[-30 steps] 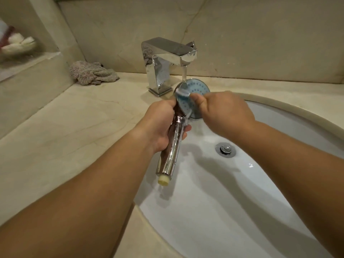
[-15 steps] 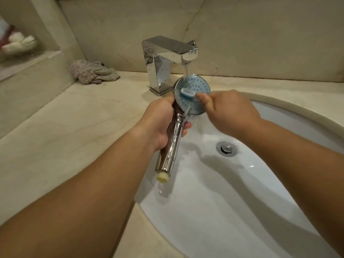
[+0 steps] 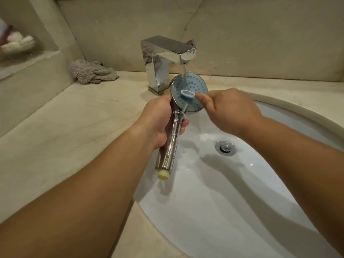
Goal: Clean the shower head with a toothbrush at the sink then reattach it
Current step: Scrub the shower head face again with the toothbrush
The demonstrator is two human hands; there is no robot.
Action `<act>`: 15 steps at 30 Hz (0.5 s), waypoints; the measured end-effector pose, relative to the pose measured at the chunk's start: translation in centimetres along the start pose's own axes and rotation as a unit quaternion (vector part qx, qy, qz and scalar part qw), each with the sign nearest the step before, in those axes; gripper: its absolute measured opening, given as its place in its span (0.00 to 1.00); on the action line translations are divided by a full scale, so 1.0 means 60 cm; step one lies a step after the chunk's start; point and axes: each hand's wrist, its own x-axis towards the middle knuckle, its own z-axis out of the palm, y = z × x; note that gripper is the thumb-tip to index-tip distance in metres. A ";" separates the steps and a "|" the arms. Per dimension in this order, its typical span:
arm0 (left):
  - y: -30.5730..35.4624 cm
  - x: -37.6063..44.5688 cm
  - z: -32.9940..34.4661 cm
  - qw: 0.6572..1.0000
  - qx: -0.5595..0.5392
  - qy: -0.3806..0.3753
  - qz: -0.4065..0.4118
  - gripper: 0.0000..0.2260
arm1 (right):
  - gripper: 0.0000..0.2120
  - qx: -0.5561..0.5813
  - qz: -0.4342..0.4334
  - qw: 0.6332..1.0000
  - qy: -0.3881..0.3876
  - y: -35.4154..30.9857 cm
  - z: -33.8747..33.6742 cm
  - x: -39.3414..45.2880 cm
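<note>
A chrome shower head [image 3: 193,84] with a blue spray face is held over the white sink [image 3: 232,202], face toward me, under water running from the chrome faucet [image 3: 167,53]. My left hand [image 3: 158,121] grips its chrome handle, whose cream threaded end points down toward me. My right hand [image 3: 230,110] holds a toothbrush [image 3: 187,94]; its blue-and-white head lies across the lower middle of the spray face. The toothbrush handle is mostly hidden in my fingers.
A crumpled grey cloth [image 3: 91,71] lies on the beige stone counter [image 3: 65,136] at the back left. The sink drain [image 3: 225,147] sits right of the shower handle. A raised ledge [image 3: 28,58] with blurred items is at far left.
The toothbrush head has slid right and down across the spray face as my right hand pulled right. The shower head rose slightly toward the faucet stream.
</note>
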 end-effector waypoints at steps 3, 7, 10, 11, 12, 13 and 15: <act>-0.001 0.003 0.000 1.000 0.008 0.004 -0.005 0.22 | 0.32 -0.028 -0.031 0.999 -0.029 0.000 0.007 -0.002; -0.002 0.005 0.002 1.000 -0.012 0.014 -0.005 0.22 | 0.31 -0.047 -0.033 0.998 -0.013 -0.002 0.011 -0.003; -0.002 0.004 0.003 1.000 -0.004 0.017 -0.003 0.22 | 0.29 -0.042 -0.036 0.998 -0.021 0.002 0.011 -0.002; -0.002 0.005 0.003 1.000 -0.003 0.017 -0.001 0.21 | 0.28 -0.032 -0.028 0.999 -0.011 0.003 0.010 -0.002; -0.002 0.005 0.003 1.000 -0.004 0.016 0.001 0.21 | 0.26 -0.020 -0.019 1.000 -0.002 0.003 0.009 -0.003; -0.002 0.004 0.003 1.000 -0.008 0.014 0.001 0.21 | 0.26 -0.009 -0.013 1.000 0.000 0.002 0.010 -0.004; -0.001 0.003 0.003 1.000 -0.019 0.006 -0.002 0.21 | 0.26 0.007 -0.014 1.000 -0.005 0.000 0.019 -0.007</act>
